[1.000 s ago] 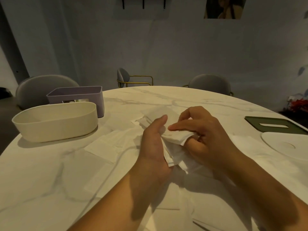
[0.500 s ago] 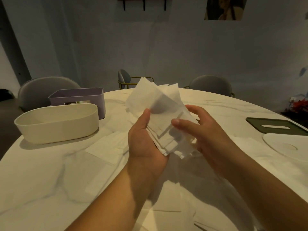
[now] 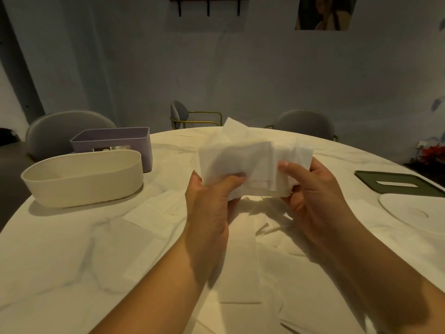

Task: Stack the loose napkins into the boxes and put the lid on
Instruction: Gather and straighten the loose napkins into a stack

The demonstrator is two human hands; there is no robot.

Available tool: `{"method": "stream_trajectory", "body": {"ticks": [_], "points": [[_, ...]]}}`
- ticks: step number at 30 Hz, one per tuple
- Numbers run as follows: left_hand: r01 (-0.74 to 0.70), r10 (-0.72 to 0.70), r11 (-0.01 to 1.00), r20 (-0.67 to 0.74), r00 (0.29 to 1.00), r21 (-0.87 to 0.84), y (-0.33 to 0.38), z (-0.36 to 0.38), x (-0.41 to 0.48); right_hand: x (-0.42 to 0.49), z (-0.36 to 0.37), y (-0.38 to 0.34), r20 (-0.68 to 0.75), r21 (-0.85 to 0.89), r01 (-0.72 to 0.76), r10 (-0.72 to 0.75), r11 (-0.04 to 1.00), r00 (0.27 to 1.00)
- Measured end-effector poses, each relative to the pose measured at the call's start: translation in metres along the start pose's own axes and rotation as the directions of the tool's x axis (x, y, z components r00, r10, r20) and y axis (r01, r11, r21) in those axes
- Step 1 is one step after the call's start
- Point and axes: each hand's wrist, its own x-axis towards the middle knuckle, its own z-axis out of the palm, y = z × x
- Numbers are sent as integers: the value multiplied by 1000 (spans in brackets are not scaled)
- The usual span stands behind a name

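A bundle of white napkins (image 3: 250, 162) is held upright above the middle of the table. My left hand (image 3: 212, 201) pinches its left lower corner and my right hand (image 3: 315, 189) grips its right end. More loose napkins (image 3: 156, 213) lie flat on the marble table (image 3: 60, 261) under and around my hands. At the left stands an open cream oval box (image 3: 81, 179), with an open purple box (image 3: 113, 143) just behind it. A green lid with a slot (image 3: 397, 184) and a white oval lid (image 3: 414, 210) lie at the right edge.
Grey chairs (image 3: 303, 124) stand round the far side of the table, one (image 3: 65, 131) behind the boxes. A wall with a picture (image 3: 325, 13) is at the back. Red items (image 3: 431, 153) sit low at the far right.
The hands lifted the napkin bundle off the table and turned it. It went from lying across my left palm to standing upright and spread between both hands.
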Motion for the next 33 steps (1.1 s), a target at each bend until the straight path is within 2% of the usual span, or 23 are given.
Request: {"method": "stream_trajectory", "body": {"ticks": [3, 7, 10, 17, 22, 25, 27, 30, 33], "points": [[-16, 14, 998, 37, 999, 56, -1, -3, 0, 2, -1, 0, 63, -62, 12, -9, 998, 998], [-23, 8, 992, 122, 992, 125, 0, -3, -1, 5, -5, 1, -2, -200, 82, -84, 976, 996], [-13, -5, 993, 153, 988, 116, 3, -4, 1, 8, -11, -2, 33, -224, 93, -87, 970, 996], [79, -79, 995, 6, 997, 63, 7, -4, 11, 10, -15, -1, 114, -274, 67, -36, 959, 993], [110, -114, 992, 68, 991, 70, 7, -5, 10, 11, -17, -1, 163, -288, 65, -18, 956, 987], [53, -65, 994, 125, 990, 93, 5, -5, 8, 11, -17, -2, 164, -313, 81, -30, 946, 986], [-18, -11, 972, 123, 992, 233, 2, -6, 9, 9, -15, -3, 153, -329, 72, -22, 941, 988], [-67, 23, 955, 153, 988, 290, 1, -8, 9, 5, -13, -8, 123, -249, 34, -3, 968, 992], [77, -82, 989, 36, 996, 123, 5, -8, 9, -1, -6, -12, 144, -39, -84, 88, 996, 986]]}}
